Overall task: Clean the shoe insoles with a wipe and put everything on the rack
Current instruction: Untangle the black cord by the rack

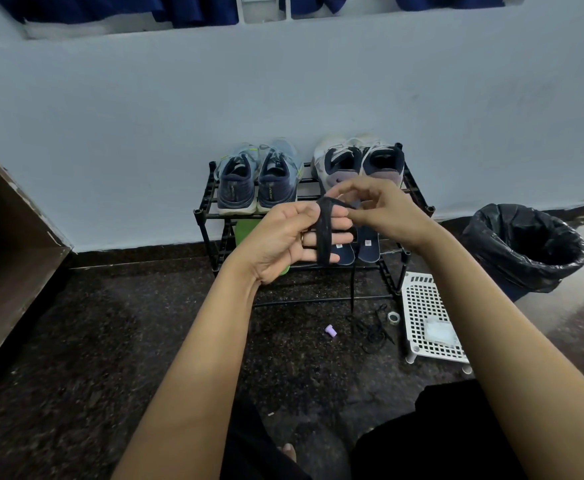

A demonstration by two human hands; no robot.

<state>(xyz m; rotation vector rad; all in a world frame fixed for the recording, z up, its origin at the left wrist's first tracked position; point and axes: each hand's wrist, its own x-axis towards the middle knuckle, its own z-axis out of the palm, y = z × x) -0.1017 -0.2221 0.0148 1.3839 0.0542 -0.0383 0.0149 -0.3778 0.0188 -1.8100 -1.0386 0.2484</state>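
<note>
A black shoelace [324, 233] is looped round the straight fingers of my left hand [283, 240], palm up, in front of the black rack [207, 209]. My right hand [384, 206] pinches the lace near the left fingertips; its loose end hangs to the floor, where another black lace [373, 330] lies in a tangle. On the rack's top shelf stand a blue pair of sneakers [257, 181] and a white and navy pair [363, 164]. Navy insoles [366, 245] and a green insole [245, 232] lie on the lower shelf, partly hidden by my hands.
A white perforated basket [429, 320] with a white wipe pack inside stands on the floor at right. Behind it is a bin with a black liner [525, 247]. A small purple piece [331, 330] and a tape roll [393, 317] lie on the dark floor. Wooden furniture [3, 251] stands at left.
</note>
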